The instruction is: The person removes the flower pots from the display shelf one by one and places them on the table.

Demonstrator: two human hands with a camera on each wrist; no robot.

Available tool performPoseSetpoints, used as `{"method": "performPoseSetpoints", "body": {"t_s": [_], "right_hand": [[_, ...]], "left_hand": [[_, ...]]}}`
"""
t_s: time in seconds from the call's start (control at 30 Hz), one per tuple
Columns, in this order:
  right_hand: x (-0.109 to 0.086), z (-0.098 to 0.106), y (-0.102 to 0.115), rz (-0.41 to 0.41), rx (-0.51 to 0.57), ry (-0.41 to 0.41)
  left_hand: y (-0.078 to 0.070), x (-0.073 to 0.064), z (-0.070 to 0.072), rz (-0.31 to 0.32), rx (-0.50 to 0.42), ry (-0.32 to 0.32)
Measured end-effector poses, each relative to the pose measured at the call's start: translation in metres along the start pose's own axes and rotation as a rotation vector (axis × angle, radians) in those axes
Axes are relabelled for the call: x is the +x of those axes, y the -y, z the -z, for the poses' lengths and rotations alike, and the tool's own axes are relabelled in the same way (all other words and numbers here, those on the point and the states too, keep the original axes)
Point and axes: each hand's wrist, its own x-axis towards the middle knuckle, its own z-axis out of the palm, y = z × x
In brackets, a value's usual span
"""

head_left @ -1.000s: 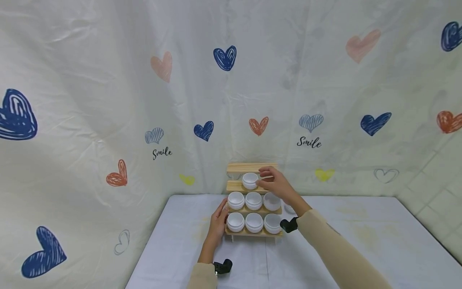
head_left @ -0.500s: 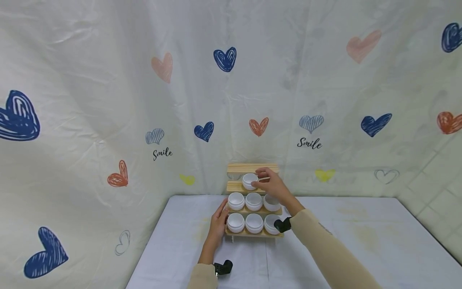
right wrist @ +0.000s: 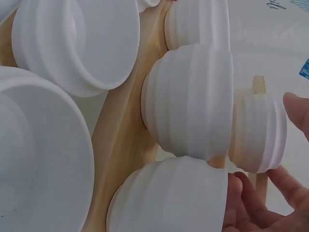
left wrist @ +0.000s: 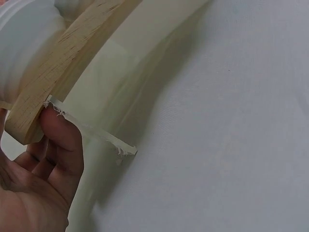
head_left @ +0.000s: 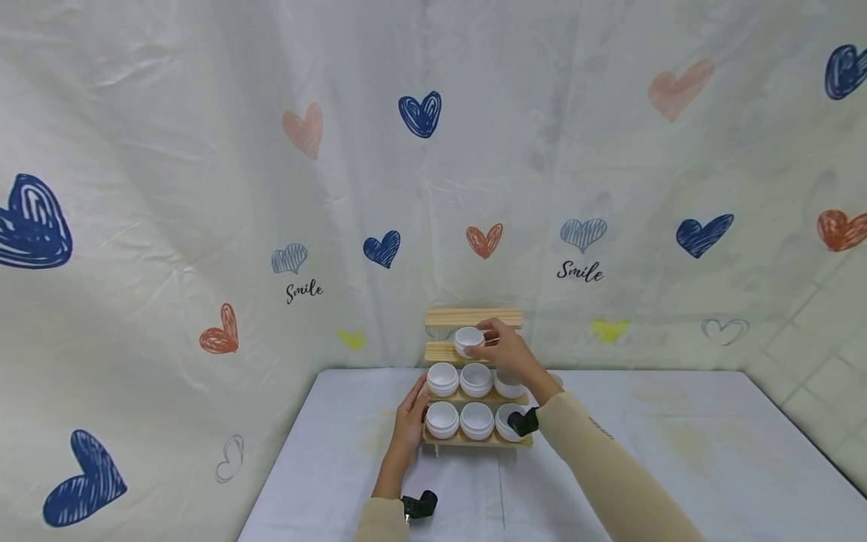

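The upper cup [head_left: 469, 340] stands upright on the second tier from the top of the wooden stand [head_left: 474, 317], with the right hand [head_left: 511, 354] around its right side. In the right wrist view the thumb and fingers are spread about the rim and one fingertip seems to touch it; whether the thumb presses too, I cannot tell. A push from that one side could slide the cup along the narrow board or tip it over the edge, onto the row below. The left hand [head_left: 409, 418] grips the end of a lower board, which should steady the stand; but an uneven pull there could rock everything, since the visible support strip [left wrist: 91, 126] looks thin and its edge is ragged. The reaching arm is another hazard: the black wrist camera [head_left: 523, 423] overlaps the front-row right cup [head_left: 503, 418] in the head view, and the middle-row right cup [head_left: 508, 385] lies partly behind the hand, so a dropped wrist could knock either one loose.
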Motion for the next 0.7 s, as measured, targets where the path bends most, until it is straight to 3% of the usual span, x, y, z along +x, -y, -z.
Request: {"method": "performPoseSetpoints", "body": {"t_s": [0.47, 0.57, 0.7], "right_hand": [[0.001, -0.005, 0.002, -0.02, -0.048, -0.045], [0.001, -0.005, 0.001, -0.015, -0.055, -0.049], [0.001, -0.005, 0.0, -0.03, -0.052, -0.054]], "left_hand": [[-0.001, -0.001, 0.001, -0.013, 0.025, 0.004], [0.006, 0.003, 0.0, -0.006, 0.021, -0.007], [0.025, 0.011, -0.001, -0.019, 0.012, -0.029]]}}
